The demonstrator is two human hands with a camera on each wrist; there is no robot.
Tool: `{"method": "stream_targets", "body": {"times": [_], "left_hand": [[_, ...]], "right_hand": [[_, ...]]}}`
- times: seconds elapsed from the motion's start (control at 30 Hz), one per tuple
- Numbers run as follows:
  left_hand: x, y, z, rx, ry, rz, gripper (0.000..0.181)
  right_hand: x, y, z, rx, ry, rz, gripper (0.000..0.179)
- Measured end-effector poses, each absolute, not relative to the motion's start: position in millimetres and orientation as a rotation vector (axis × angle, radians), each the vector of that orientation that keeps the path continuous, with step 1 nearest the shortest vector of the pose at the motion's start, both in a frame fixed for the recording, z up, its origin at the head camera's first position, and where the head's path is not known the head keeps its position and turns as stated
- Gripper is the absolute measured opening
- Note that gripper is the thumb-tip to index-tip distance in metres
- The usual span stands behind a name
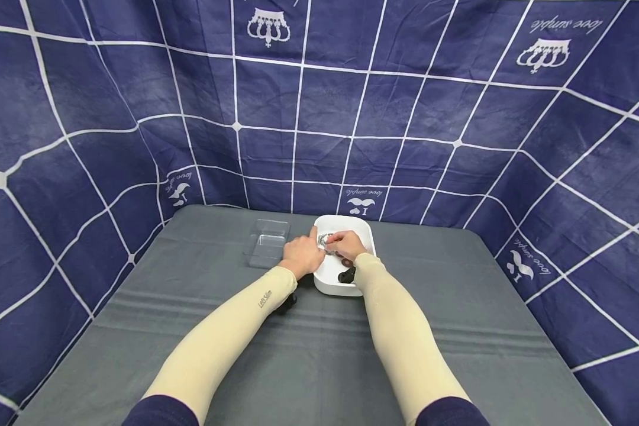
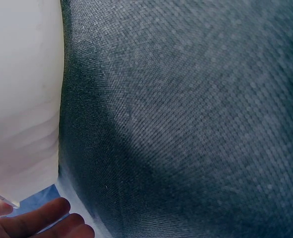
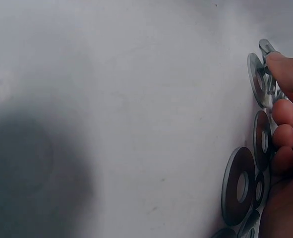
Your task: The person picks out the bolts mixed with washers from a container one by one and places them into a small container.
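"So, where is the metal piece (image 3: 265, 46) you're handling?"

"Inside your white tray (image 1: 338, 289), toward ten o'clock. Your right hand (image 1: 348, 243) pinches it between thumb and curled fingers, with hardly any gap between the tips."

"And your washers (image 3: 231, 191)?"

"Several lie near those fingers, between three and five o'clock in the right wrist view. A black part (image 1: 346, 276) sits at the tray's six o'clock."

"What about your left hand (image 1: 303, 254)?"

"You have it by the rim at nine o'clock, some fingers loosely extended outside the wall; whether you're gripping the rim, I can't tell."

"Beyond that?"

"Farther out at nine lies your clear plastic container (image 1: 268, 239), on the gray cloth (image 1: 346, 355). A blue curtain (image 1: 330, 100) hangs at twelve."
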State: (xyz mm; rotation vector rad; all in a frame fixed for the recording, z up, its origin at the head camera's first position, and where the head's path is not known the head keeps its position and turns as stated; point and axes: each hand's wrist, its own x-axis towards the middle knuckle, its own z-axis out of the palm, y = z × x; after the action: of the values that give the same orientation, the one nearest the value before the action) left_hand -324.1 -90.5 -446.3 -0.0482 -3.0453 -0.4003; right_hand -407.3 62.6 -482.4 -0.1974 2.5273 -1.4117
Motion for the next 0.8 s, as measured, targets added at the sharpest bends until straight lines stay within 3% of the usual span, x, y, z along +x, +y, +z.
{"method": "stream_targets", "body": {"times": [0.8], "left_hand": [[-326.2, -90.0, -447.8, -0.043, -3.051, -0.381, 0.068]], "right_hand": [[-407.5, 58.4, -481.6, -0.269, 2.682, -1.257, 0.007]]}}
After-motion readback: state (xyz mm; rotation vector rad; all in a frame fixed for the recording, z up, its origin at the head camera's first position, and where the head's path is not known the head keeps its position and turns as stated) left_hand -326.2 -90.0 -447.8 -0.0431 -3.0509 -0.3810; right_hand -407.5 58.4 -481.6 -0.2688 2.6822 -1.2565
